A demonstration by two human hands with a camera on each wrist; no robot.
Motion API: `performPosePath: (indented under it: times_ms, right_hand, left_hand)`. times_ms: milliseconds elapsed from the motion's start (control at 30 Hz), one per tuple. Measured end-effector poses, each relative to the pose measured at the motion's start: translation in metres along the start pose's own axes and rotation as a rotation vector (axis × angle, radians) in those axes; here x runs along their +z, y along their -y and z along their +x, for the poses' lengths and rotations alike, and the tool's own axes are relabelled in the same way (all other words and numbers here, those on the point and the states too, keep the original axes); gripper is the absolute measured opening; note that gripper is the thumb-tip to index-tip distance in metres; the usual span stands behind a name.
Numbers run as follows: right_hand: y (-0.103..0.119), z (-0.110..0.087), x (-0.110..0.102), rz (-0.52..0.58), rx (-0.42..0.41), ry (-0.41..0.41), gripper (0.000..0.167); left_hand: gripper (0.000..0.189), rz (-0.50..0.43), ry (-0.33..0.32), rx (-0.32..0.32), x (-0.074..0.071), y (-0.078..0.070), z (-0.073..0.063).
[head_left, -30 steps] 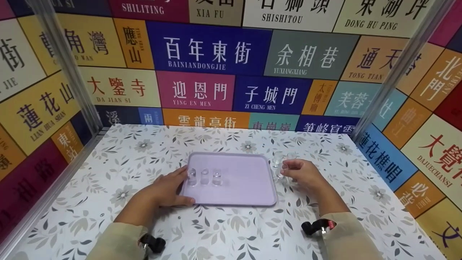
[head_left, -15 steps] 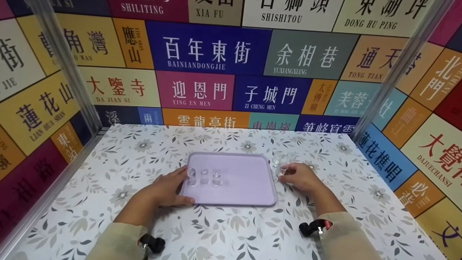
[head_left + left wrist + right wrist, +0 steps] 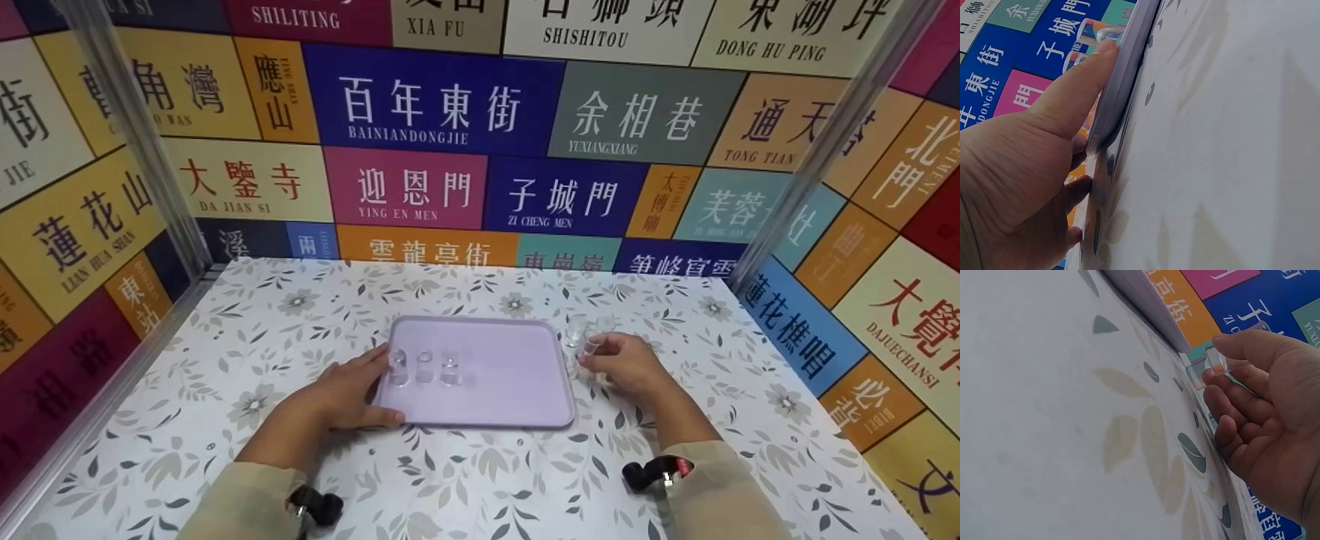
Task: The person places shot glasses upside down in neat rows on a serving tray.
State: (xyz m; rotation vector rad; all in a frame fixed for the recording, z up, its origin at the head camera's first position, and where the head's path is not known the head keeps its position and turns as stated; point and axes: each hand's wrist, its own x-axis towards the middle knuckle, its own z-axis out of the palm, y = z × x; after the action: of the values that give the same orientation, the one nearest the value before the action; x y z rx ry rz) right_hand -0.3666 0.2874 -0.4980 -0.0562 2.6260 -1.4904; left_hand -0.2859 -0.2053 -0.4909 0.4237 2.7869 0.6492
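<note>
A small clear glass (image 3: 590, 349) is pinched between the thumb and fingers of the right hand (image 3: 626, 365), so this grip is clamped on the glass; in the right wrist view the glass (image 3: 1216, 363) is seen caught near its rim by the fingertips (image 3: 1224, 342). It is held just off the right edge of the tray (image 3: 517, 386), low over the table (image 3: 247, 352), upright or nearly so, its long axis running roughly vertical with the mouth upward. Two more clear glasses (image 3: 576, 330) stand on the table just behind it, close to the tray's right rim.

The left hand (image 3: 346, 390) is laid against the tray's left edge, fingers fairly straight, thumb pressed along the rim (image 3: 1123, 73); nothing is enclosed by it. Three small glasses (image 3: 424, 367) stand in a row on the tray, near its left side.

A slip seems the likeliest trouble: the glass is smooth and held only by fingertips, so it could be dropped or tipped. The neighbouring glasses could also be knocked over by the knuckles, and the row could be toppled if the tray were nudged.
</note>
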Motion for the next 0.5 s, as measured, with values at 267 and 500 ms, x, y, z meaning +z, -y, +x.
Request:
performPosePath:
  times_ms: [267, 500]
  right_hand:
    - [0.011, -0.004, 0.000, 0.198, 0.035, 0.009, 0.055]
    - [0.019, -0.004, 0.004, 0.245, -0.091, 0.006, 0.048]
  left_hand:
    - [0.119, -0.001, -0.002, 0.004, 0.000, 0.001, 0.000]
    - [0.119, 0.000, -0.012, 0.013, 0.001, 0.003, 0.002]
